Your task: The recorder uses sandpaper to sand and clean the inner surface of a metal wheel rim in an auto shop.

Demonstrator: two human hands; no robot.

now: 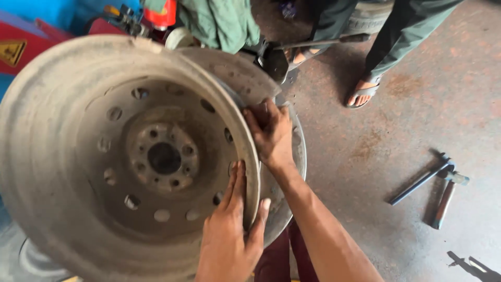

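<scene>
- Filling the left two-thirds of the frame: bare steel wheel rim, dusty grey, hub face toward the camera, ring of round holes around the centre bore.
- Rim stands tilted, near edge at lower centre, far flange running up to upper centre; its axis points roughly at the camera.
- Left hand at lower centre: fingers flat inside the dish, thumb hooked over the outer lip, so it clamps the rim edge.
- Right hand at centre, just above and right of the left: fingers curled onto the back flange, gripping the rim's rear edge; forearm runs down to lower right.
- Key relation: both hands sit on the same right-hand arc of the rim, left on the front lip, right on the rear flange, close but not touching. Rim mass lies wholly to the left of both.
- Right of frame, well apart on the concrete floor: two long-handled tools lying crossed.
- Upper right: another person's sandalled foot and green trouser legs; red machine at upper left.
</scene>
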